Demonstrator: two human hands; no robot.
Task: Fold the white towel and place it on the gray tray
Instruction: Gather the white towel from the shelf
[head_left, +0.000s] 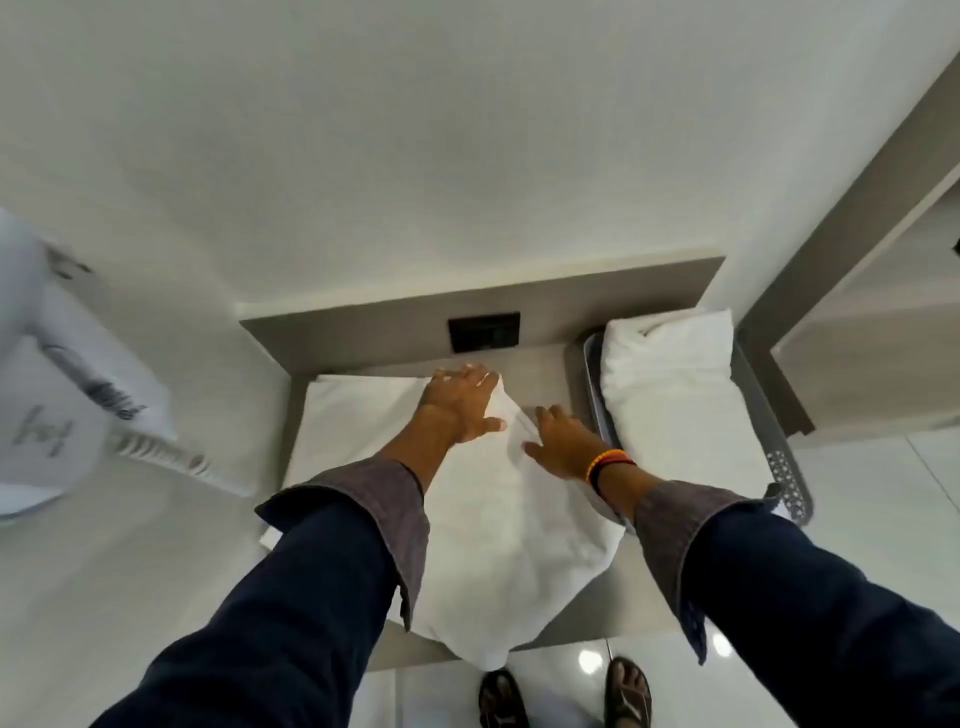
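Note:
A white towel (498, 530) lies spread on a grey counter (545, 379), one corner hanging over the front edge. My left hand (460, 402) rests flat on its far part, fingers spread, touching the cloth at a folded-over flap. My right hand (563, 439) lies palm down on the towel's right edge, fingers apart. The gray tray (784, 467) stands at the counter's right side and holds a folded white towel (670, 395).
A black wall socket (484, 332) sits in the grey back panel behind the counter. White bedding with printed marks (67, 405) lies at the left. A grey shelf unit (841, 291) rises at the right. My sandalled feet (566, 699) stand on glossy floor tiles.

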